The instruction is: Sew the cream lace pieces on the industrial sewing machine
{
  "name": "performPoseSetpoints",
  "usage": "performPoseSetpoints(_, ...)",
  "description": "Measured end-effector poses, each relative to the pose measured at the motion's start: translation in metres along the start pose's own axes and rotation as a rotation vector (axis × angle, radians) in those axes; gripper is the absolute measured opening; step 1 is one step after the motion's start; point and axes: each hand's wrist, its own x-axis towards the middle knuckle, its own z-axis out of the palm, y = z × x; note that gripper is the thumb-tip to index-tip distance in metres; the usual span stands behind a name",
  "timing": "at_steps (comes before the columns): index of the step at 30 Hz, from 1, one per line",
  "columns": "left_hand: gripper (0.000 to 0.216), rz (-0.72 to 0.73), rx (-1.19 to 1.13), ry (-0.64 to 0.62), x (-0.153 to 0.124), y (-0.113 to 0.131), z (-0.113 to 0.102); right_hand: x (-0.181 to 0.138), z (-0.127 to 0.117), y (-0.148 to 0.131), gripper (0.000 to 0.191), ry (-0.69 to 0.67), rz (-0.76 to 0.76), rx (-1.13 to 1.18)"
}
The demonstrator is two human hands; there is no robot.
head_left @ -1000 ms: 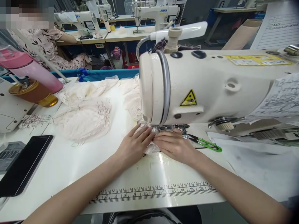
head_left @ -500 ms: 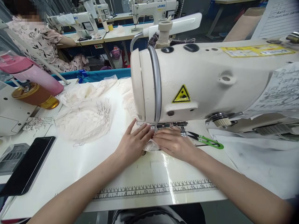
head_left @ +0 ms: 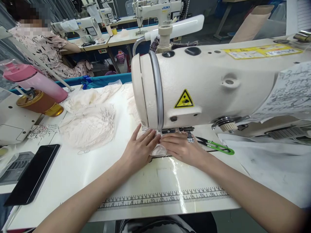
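Observation:
Under the head of a cream sewing machine [head_left: 209,87], a piece of pale lace-like fabric [head_left: 159,150] lies between my two hands. My left hand [head_left: 137,149] rests on its left part, fingers stretched toward the presser foot area and thumb spread. From the other side, my right hand [head_left: 183,148] lies flat with fingers extended over the fabric, its fingertips almost meeting the left ones. The needle and foot are mostly hidden behind the machine head and my fingers. Green-handled thread snips [head_left: 220,147] lie just right of my right hand.
Left on the table are a heap of pale fabric pieces [head_left: 87,129] with dark loose threads, a black phone [head_left: 32,174], an amber cup [head_left: 40,103] and a pink bottle [head_left: 39,81]. A printed ruler [head_left: 165,199] runs along the front edge. Another person [head_left: 41,48] sits beyond.
The whole view has shifted slightly, the machine appearing a little further left. Both hands stay at the fabric by the foot, with the right hand's pose barely altered.

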Motion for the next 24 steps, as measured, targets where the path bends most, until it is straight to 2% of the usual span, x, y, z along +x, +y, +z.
performPoseSetpoints(6, 0.046, 0.001, 0.035, -0.007, 0.001, 0.001, 0.0, 0.006, -0.01, -0.005, 0.022, 0.067, 0.045, -0.075)
performPoseSetpoints(11, 0.043, -0.016, 0.038, 0.001, 0.004, 0.002, 0.0, 0.009, -0.014, -0.006, 0.019, 0.063, 0.017, -0.153)
performPoseSetpoints(14, 0.04, 0.002, 0.029, 0.038, 0.002, 0.001, 0.001, 0.007, -0.012, -0.005, 0.019, 0.055, 0.029, -0.16)
performPoseSetpoints(18, 0.036, 0.108, -0.015, 0.138, -0.002, -0.004, 0.002, 0.003, -0.007, -0.004, 0.02, -0.004, 0.006, -0.127)
performPoseSetpoints(24, 0.036, 0.119, -0.087, 0.142, -0.003, -0.013, -0.001, 0.003, 0.002, -0.007, 0.022, 0.015, -0.042, -0.103)
